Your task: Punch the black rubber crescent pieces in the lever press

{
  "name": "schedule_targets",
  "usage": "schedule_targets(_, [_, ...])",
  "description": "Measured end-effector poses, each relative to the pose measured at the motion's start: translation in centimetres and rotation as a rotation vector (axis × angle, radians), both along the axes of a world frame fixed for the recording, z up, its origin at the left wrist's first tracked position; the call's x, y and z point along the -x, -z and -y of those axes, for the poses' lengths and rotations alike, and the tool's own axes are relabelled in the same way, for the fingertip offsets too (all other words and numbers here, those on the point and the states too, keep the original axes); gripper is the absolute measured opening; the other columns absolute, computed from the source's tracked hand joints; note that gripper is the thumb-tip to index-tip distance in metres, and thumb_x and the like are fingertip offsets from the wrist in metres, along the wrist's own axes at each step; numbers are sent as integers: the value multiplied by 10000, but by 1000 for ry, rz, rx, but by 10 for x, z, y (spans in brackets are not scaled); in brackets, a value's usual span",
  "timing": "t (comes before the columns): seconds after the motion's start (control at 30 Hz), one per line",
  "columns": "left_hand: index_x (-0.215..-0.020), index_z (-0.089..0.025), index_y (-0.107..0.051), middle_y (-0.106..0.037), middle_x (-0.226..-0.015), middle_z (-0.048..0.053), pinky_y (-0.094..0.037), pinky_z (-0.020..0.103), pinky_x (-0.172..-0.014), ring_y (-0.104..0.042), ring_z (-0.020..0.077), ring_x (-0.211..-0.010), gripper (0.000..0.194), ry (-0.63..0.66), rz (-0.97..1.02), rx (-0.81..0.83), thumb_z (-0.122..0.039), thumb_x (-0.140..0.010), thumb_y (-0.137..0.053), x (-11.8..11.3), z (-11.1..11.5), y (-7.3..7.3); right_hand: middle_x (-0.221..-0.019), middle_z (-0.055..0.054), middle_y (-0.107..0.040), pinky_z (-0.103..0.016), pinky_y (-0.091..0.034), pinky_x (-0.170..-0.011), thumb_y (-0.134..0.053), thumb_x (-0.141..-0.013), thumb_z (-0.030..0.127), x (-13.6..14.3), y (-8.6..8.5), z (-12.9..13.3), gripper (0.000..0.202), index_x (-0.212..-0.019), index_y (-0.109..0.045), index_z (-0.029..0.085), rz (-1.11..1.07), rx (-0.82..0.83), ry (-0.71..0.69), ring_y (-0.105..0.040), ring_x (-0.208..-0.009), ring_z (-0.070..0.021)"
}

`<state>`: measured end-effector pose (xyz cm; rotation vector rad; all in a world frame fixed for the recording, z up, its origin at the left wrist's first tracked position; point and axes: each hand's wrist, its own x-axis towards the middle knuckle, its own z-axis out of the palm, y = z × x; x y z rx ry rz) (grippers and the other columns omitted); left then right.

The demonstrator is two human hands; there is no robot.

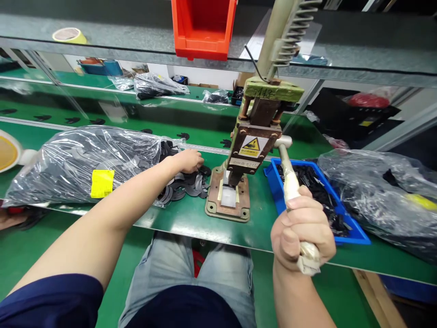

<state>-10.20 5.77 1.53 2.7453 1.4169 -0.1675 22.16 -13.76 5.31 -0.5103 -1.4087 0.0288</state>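
My right hand (302, 228) is wrapped round the tape-covered lever (289, 175) of a hand press (256, 146). A yellow warning label is stuck on the press's front. Under its ram, a pale block sits on the metal base (211, 207). To the left of the press, my left hand (189, 160) reaches into a pile of flat, curved black pieces (184, 186) at the mouth of a clear plastic bag (82, 157). Its fingers are curled down among the pieces; their tips, and anything in them, are hidden.
A blue tray (273, 184) of small black parts stands right of the press, beside another filled plastic bag (385, 191). An orange bin (205, 48) and a tape roll (69, 35) sit on the shelf above. Behind, black pieces lie along a green belt (129, 123). Another person's hand (10, 218) shows at far left.
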Motion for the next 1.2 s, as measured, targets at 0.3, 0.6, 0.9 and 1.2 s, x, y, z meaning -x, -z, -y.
schedule_targets(0.3, [-1144,-207,-708,-776,-948,46,-500,297,-743,-715,229,-843,275,-109,368,-45,-368,-940,-620,-7,56,-25,-630,28,-566,-665,-538,-1044,-727,-813,282,2,0,0,256,-648,-534,260,-17,4,5,-620,-759,-221])
schedule_targets(0.6, [-1140,-206,-678,-761,-880,14,-580,280,-715,-714,157,-733,305,-448,1214,275,-362,-887,-744,-76,110,51,-639,41,-568,-649,-551,-1054,-720,-821,305,4,-1,2,279,-637,-516,255,-24,17,16,-636,-775,-209])
schedule_targets(0.9, [-852,-196,-569,-672,-611,-28,-418,172,-436,-600,88,-448,381,-565,1289,565,-520,-905,-763,-81,101,38,-640,45,-575,-609,-561,-1045,-722,-827,322,5,-1,0,280,-647,-517,256,-36,-4,12,-636,-775,-197])
schedule_targets(1.2, [-944,-208,-549,-643,-486,-28,-390,176,-377,-580,126,-359,322,-536,1080,770,-464,-938,-745,-102,85,24,-655,41,-584,-623,-555,-1056,-714,-836,312,2,0,2,254,-655,-541,262,-7,6,3,-650,-794,-201])
